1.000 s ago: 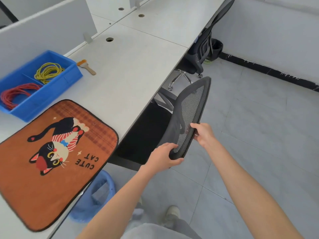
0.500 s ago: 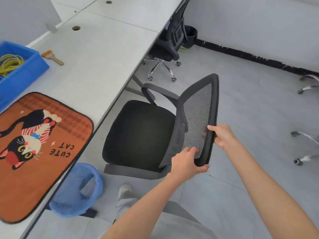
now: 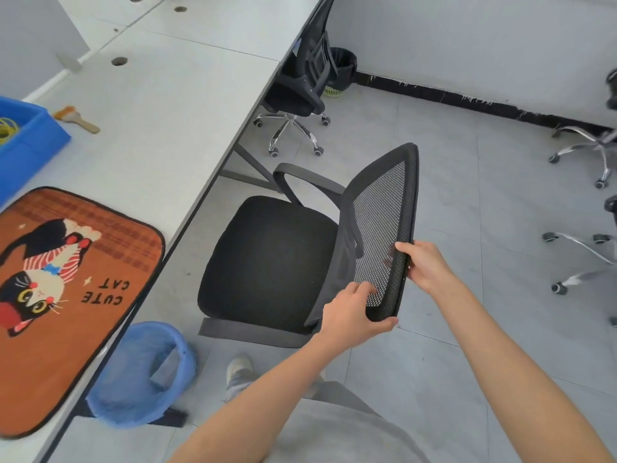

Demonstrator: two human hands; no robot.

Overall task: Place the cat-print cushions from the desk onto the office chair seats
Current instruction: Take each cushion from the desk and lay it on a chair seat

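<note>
Gripping the mesh backrest [image 3: 384, 228] of the office chair [image 3: 277, 259] with both hands: left hand [image 3: 350, 315] curled round its near corner, right hand [image 3: 424, 265] pinching the edge. I see the black seat bare. Orange cat-print cushion [image 3: 66, 295] lies flat on the white desk [image 3: 173, 105], overhanging the edge. Grey tile floor [image 3: 467, 195].

The cushion [image 3: 63, 295] lay on the table [image 3: 173, 105], the chair [image 3: 277, 262] stood right of it, a bin [image 3: 143, 375] beneath the table edge.
</note>
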